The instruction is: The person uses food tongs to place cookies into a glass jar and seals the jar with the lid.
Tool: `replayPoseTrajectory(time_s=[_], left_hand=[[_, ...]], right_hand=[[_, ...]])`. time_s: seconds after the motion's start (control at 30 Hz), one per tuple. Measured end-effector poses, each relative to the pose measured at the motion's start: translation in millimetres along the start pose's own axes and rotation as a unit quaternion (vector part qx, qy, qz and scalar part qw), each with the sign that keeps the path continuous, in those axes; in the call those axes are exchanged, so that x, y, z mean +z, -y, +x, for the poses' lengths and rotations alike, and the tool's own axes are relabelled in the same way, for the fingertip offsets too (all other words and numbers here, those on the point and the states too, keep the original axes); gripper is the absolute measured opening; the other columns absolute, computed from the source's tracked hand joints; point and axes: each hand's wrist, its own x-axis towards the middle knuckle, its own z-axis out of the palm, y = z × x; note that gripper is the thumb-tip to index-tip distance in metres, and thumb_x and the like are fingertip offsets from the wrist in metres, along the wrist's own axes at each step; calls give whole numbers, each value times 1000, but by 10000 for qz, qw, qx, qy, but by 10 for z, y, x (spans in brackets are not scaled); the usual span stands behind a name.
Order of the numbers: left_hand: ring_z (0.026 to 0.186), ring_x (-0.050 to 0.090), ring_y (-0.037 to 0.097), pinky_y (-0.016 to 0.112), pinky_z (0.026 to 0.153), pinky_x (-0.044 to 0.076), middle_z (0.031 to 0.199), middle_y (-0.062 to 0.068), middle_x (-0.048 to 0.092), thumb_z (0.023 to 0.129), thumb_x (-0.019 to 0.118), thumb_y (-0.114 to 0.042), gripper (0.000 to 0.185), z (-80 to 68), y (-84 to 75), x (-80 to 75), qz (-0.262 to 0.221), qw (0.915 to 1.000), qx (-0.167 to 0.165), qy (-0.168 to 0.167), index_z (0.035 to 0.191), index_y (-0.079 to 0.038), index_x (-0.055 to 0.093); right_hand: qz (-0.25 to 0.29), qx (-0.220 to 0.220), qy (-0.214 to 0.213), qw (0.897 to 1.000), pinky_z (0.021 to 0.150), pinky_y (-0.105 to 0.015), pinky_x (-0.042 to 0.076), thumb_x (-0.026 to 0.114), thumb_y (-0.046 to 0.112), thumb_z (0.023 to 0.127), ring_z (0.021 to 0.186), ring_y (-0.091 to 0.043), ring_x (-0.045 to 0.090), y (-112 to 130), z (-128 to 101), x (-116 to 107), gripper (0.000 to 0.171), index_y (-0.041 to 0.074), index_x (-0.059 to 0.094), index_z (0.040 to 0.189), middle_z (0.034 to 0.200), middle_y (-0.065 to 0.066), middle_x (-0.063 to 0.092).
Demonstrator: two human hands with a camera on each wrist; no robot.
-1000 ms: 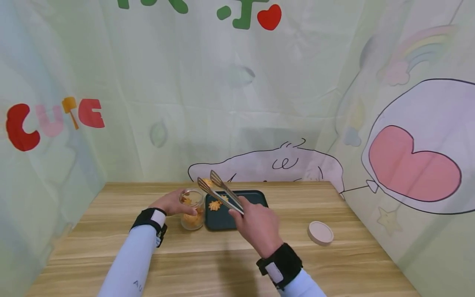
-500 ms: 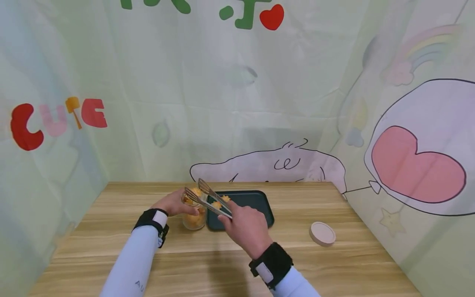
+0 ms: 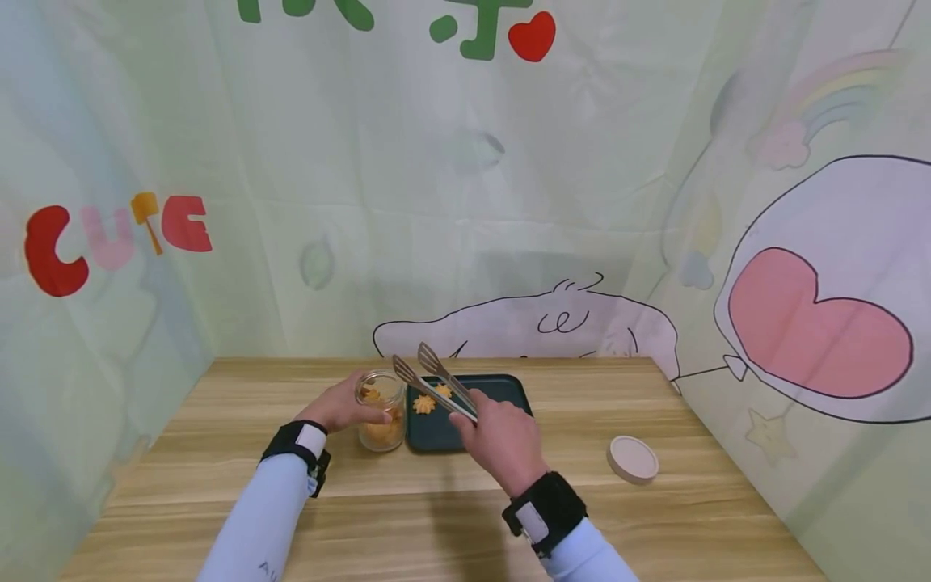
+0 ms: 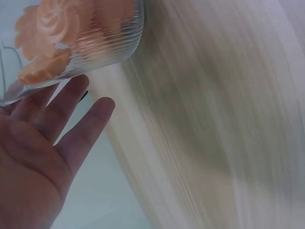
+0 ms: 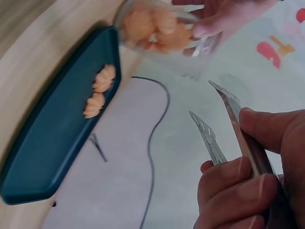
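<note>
My left hand (image 3: 340,406) holds an open glass jar (image 3: 381,433) near its neck, thumb in front and fingers behind. Piped swirl cookies (image 4: 64,24) fill part of the jar, which stands upright on the table. My right hand (image 3: 507,440) grips metal tongs (image 3: 440,396) above the dark tray (image 3: 503,398). The tongs' two tips are spread apart, with nothing between them in the right wrist view. Two cookies (image 5: 99,90) lie close together at one end of the tray, just right of the jar.
A round pale pink lid (image 3: 634,458) lies on the wooden table (image 3: 349,517), to the right of my right hand. A printed cloth backdrop (image 3: 451,186) rises behind the table's back edge and along both sides.
The tongs carried a cookie left to the jar's mouth and released it there. They have since moved back right over the tray, without a cookie. The left hand keeps holding the jar.
</note>
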Motion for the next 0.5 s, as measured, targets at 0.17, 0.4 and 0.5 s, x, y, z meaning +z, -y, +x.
replayPoseTrajectory(time_s=[0.17, 0.4, 0.5], left_hand=[[134, 44, 43, 62, 109, 35, 145, 23, 48, 76, 82, -40, 96, -48, -14, 1, 47, 10000, -5, -49, 150, -5, 31], [134, 44, 44, 63, 109, 34, 147, 24, 46, 75, 82, -42, 99, -20, 20, 28, 73, 9999, -77, -97, 151, -6, 30], [133, 45, 42, 62, 109, 35, 146, 24, 47, 75, 82, -42, 99, -17, 34, 45, 7, 9998, -150, -133, 152, -7, 30]], right_hand=[[-102, 245, 260, 9993, 38, -26, 28, 65, 43, 91, 43, -12, 41, -109, 45, 100, 49, 7, 65, 125, 53, 3, 47], [-311, 405, 421, 9978, 42, -29, 36, 68, 42, 90, 50, -14, 48, -206, 76, 238, 45, 7, 69, 118, 64, -2, 60], [-333, 446, 542, 9970, 42, -29, 35, 68, 42, 89, 50, -14, 48, -229, 87, 307, 42, 8, 70, 114, 63, -1, 57]])
